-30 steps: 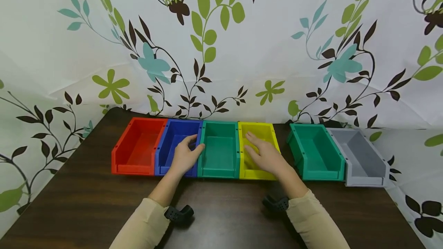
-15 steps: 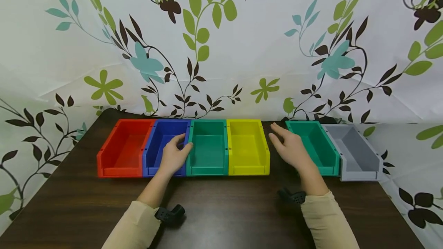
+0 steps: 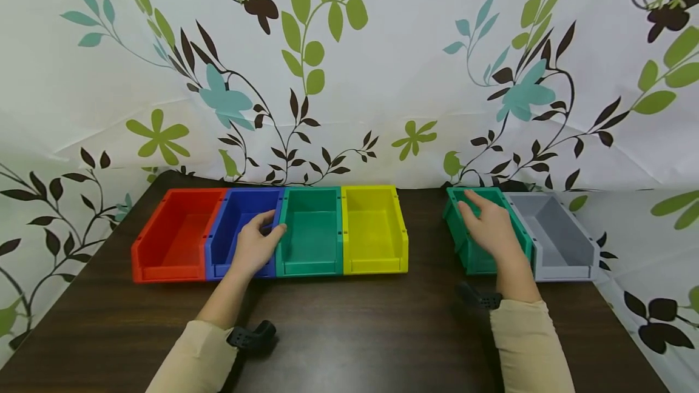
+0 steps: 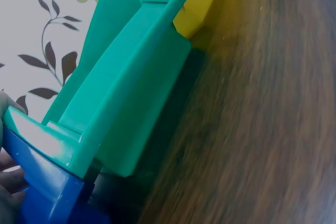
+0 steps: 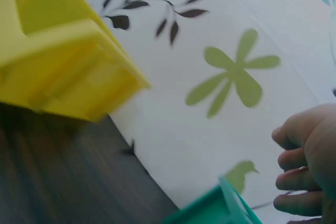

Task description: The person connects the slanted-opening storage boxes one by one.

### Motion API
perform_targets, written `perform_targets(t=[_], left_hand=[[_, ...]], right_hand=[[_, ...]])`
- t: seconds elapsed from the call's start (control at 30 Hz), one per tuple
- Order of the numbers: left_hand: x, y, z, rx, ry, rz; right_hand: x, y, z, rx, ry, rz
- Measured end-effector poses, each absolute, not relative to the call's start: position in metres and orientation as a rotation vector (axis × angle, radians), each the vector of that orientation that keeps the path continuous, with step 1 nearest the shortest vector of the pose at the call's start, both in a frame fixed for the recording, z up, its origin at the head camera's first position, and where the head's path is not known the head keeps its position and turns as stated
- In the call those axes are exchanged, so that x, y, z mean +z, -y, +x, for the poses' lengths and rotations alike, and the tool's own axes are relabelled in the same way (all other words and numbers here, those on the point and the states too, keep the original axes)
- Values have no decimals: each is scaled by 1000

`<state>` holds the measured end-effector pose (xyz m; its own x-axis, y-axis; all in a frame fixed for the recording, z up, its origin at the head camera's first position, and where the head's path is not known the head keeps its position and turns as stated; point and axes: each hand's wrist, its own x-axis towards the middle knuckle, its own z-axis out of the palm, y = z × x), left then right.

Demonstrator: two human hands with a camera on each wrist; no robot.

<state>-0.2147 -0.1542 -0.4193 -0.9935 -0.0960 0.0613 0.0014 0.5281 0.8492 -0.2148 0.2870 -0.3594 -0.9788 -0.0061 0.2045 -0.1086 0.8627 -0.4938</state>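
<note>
Left hand (image 3: pixel 253 248) pinches the adjoining walls of the blue bin (image 3: pixel 232 218) and left green bin (image 3: pixel 311 229); if I pull unevenly, those 2 could separate. Right hand (image 3: pixel 491 229) hangs loose over the right green bin (image 3: pixel 465 240), contact unclear; my crooked grab could knock the grey bin (image 3: pixel 557 229) rightward.

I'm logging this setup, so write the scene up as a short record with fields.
left row: red bin, blue bin, first green bin, yellow bin
right pair: second green bin, grey bin
gap: between yellow bin and second green bin
left hand: grips adjoining walls of blue bin and first green bin
right hand: over second green bin; contact unclear
surface: dark table
backdrop: patterned sheet
</note>
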Motion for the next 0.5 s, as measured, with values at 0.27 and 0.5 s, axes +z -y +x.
perform_targets(t=[0.27, 0.5], left_hand=[[-418, 172, -212, -1464, 2686, 82], [-417, 186, -211, -1436, 2694, 83]], right_hand=[[-359, -315, -214, 700, 2937, -116], [-362, -326, -216, 690, 3009, -232]])
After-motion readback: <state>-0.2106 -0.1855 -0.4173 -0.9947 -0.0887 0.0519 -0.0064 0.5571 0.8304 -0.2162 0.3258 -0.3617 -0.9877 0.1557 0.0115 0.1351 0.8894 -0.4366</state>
